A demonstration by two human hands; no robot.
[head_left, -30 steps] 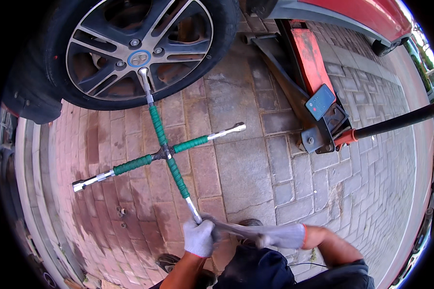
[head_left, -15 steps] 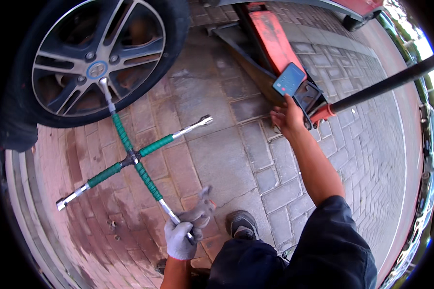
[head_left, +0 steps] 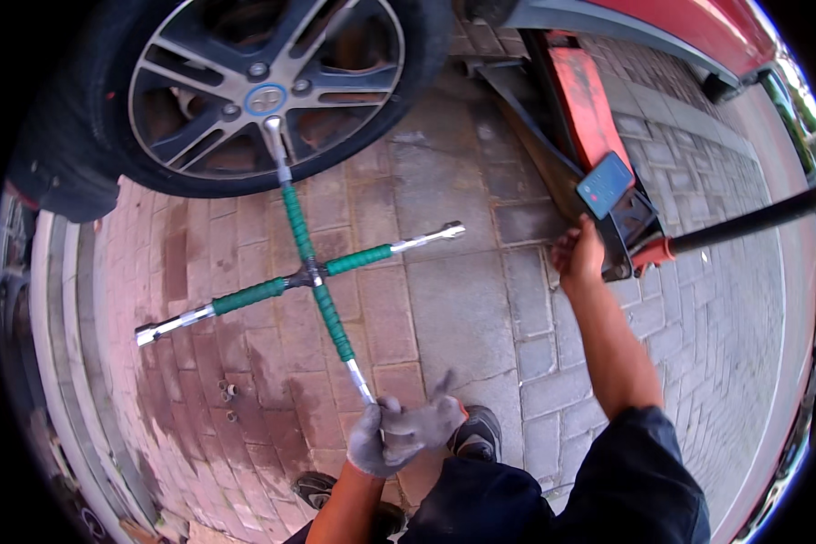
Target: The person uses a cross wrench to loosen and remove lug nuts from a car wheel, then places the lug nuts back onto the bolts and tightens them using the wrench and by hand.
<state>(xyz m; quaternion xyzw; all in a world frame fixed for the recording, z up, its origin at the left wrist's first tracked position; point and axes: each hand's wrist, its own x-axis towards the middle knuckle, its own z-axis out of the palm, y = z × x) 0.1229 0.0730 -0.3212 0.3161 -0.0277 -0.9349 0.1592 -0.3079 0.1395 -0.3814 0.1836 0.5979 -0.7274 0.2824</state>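
My gloved left hand (head_left: 376, 444) is closed round a loose grey work glove (head_left: 422, 426), right at the near end of a four-way lug wrench (head_left: 313, 272). That end is partly covered by the hand and glove. Green wrapping covers the wrench's arms, and its far socket reaches the hub area of a car wheel (head_left: 267, 68), just below the blue-ringed centre cap. My bare right hand (head_left: 582, 254) stretches one finger to the lower edge of a phone (head_left: 605, 185) lying against the red floor jack (head_left: 589, 100); its other fingers curl loosely.
A few lug nuts (head_left: 228, 392) lie on damp brick paving at the left. The jack's black handle (head_left: 752, 218) slants off to the right. A red car body (head_left: 680, 27) overhangs the far right, and a stone step (head_left: 68, 308) runs along the left. My shoes (head_left: 476, 435) stand close by.
The view has shifted, so wheel, wrench and jack sit farther right. The wrench's near end, earlier across my left palm, now meets the fingers. My right finger remains at the phone, whose screen has changed.
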